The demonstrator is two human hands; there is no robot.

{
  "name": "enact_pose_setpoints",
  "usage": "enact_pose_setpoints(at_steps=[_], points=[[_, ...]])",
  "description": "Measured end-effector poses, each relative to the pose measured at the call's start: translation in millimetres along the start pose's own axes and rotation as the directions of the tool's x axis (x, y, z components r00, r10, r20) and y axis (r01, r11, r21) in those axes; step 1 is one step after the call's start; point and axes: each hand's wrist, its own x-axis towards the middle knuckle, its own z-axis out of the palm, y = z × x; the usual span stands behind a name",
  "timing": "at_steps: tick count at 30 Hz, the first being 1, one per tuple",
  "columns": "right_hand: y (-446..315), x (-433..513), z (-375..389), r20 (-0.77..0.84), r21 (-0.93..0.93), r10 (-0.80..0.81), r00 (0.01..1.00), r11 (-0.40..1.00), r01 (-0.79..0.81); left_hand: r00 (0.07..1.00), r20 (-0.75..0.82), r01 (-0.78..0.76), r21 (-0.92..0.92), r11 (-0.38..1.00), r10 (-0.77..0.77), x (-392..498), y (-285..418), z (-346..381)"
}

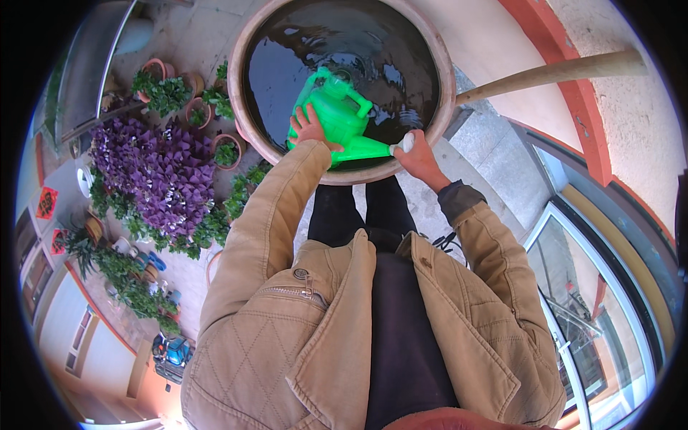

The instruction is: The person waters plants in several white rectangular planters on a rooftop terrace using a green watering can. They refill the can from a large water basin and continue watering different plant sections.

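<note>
A green plastic watering can (338,115) lies tilted and partly sunk in the dark water of a large round vat (235,88). My left hand (310,128) is laid on the side of the can's body, its fingers spread and its thumb towards the base of the spout. With my right hand (418,158) I grip the tip of the green spout (368,149), at its white sprinkler head (408,142). Ripples spread around the can's mouth near the middle of the vat. The can's far underside is hidden by the water.
Left of the vat stand potted green plants (171,95) and a dense purple-leaved plant (161,172). A wooden pole (548,78) slants from the vat's right side towards the wall. A glass door (586,301) is at the lower right.
</note>
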Motion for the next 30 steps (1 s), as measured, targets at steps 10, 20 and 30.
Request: enact_pose_setpoints(at_steps=[10,20,30], points=[[1,0,-3,0.003,-0.012,-0.017,1.000,1.000,0.017,0.999,-0.050,-0.023,-0.019,1.000,0.022,3,0,6],[3,2,0,-0.005,-0.050,0.000,1.000,0.999,-0.001,0.999,-0.027,-0.027,-0.025,0.999,0.026,5,0,4],[8,1,6,-0.032,-0.095,-0.028,0.999,0.995,0.025,0.999,-0.042,0.007,0.060,0.998,-0.004,4,-3,15]])
